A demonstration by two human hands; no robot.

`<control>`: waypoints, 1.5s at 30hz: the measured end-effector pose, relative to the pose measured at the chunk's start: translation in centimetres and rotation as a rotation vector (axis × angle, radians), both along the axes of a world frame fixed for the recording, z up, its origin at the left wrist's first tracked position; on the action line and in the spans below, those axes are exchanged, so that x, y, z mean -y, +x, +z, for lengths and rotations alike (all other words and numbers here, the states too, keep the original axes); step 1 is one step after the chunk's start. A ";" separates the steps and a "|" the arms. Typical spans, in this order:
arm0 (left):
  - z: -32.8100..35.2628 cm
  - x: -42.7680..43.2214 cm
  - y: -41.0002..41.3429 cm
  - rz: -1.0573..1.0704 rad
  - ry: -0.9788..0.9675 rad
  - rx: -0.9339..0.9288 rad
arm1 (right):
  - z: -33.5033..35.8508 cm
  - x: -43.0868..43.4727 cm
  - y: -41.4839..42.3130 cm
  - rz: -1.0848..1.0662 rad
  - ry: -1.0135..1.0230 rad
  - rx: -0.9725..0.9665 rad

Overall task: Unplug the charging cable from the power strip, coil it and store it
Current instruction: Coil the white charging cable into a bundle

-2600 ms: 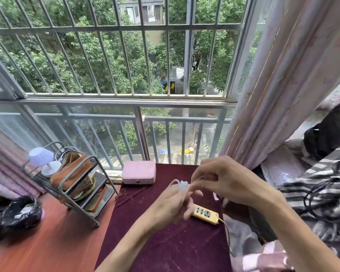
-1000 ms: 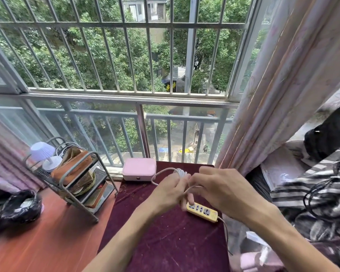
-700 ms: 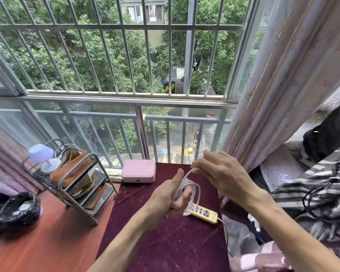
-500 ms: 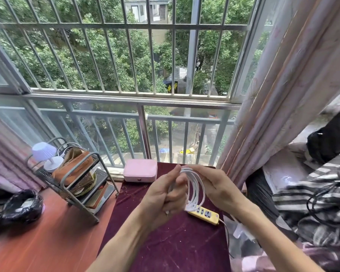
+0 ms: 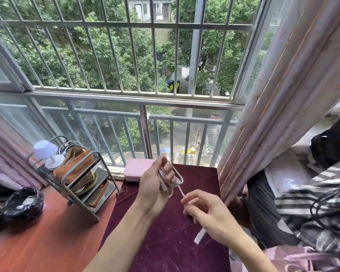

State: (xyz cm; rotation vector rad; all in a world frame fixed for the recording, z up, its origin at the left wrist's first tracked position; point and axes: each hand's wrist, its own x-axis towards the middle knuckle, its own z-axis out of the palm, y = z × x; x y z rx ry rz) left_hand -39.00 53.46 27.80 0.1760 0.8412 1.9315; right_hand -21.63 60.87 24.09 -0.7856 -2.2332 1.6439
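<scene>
My left hand [image 5: 155,187] is raised above the dark red velvet table top [image 5: 165,242] and grips a bundle of several loops of the white charging cable [image 5: 177,181]. A short free stretch of the cable runs down and right to my right hand [image 5: 204,213], which pinches it between thumb and fingers. A white strip-shaped end piece [image 5: 199,237] shows below my right hand. The yellow power strip is hidden behind my right hand and forearm.
A pink box [image 5: 134,171] stands at the table's far edge by the barred window. A metal rack [image 5: 81,179] with a brown bag and a small lamp [image 5: 47,154] is at left on the wooden desk, beside a black bag [image 5: 22,205]. Curtain [image 5: 273,114] and striped bedding [image 5: 312,203] are at right.
The loose cable has been wound into loops in my left hand. My right hand has dropped from the top of the coil down and right, drawing out the cable's tail and covering the power strip.
</scene>
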 end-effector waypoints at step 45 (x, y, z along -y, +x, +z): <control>2.3 0.7 3.5 -0.486 -0.255 -0.754 | 3.5 -2.8 0.5 0.030 0.330 -0.379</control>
